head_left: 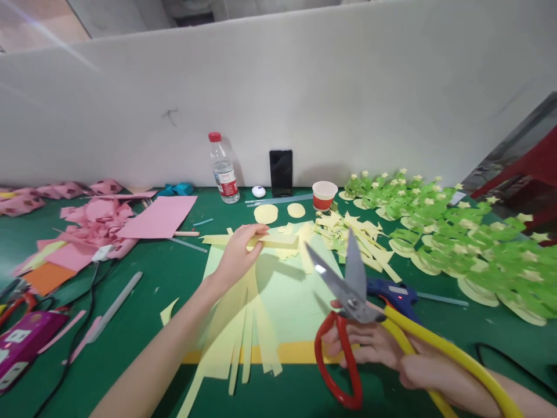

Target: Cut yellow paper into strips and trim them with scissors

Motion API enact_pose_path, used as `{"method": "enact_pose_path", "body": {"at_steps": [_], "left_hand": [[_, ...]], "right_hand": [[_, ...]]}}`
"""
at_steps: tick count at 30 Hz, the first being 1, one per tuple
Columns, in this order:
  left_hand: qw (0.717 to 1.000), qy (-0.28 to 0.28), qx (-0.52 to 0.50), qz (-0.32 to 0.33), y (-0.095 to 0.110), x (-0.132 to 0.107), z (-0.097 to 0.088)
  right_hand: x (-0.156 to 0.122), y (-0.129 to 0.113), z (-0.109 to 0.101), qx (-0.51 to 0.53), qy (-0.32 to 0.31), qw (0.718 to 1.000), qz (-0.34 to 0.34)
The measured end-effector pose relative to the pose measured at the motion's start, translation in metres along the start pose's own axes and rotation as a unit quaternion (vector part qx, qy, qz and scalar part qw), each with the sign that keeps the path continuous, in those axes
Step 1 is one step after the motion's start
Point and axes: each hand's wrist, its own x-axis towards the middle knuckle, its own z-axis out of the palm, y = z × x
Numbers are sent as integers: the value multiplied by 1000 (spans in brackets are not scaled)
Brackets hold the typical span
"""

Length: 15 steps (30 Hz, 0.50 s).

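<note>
My left hand (238, 254) reaches forward over the green table (174, 278) and pinches a bundle of pale yellow paper strips (278, 239), lifted at one end. More long yellow strips (243, 337) hang and lie beneath my forearm on a light green sheet (291, 296). My right hand (383, 348) holds big scissors (348, 290) with one red and one yellow handle; the blades point up and are spread apart. A blue glue gun (394, 290) lies just behind the scissors.
Many green paper trees (470, 244) with yellow stars fill the right side. Yellow offcuts (348, 232), a red paper cup (324, 195), a water bottle (223, 169) and a phone (281, 172) stand at the back. Pink paper scraps (104, 223) lie left.
</note>
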Motion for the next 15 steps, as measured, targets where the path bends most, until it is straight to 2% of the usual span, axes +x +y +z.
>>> {"method": "enact_pose_path", "body": {"at_steps": [1, 3, 5, 10, 15], "left_hand": [[1000, -3, 6, 9, 0, 0, 0], [999, -10, 16, 29, -1, -1, 0], [998, -20, 25, 50, -2, -1, 0], [993, -61, 30, 101, -1, -4, -3], [983, -116, 23, 137, 14, -8, -5]], "right_hand": [[3, -3, 0, 78, -46, 996, 12], [9, -8, 1, 252, -113, 961, 28], [12, -12, 1, 318, -119, 940, 33], [12, -15, -5, 309, -101, 944, 50], [16, -12, -11, 305, -104, 945, 46]]}}
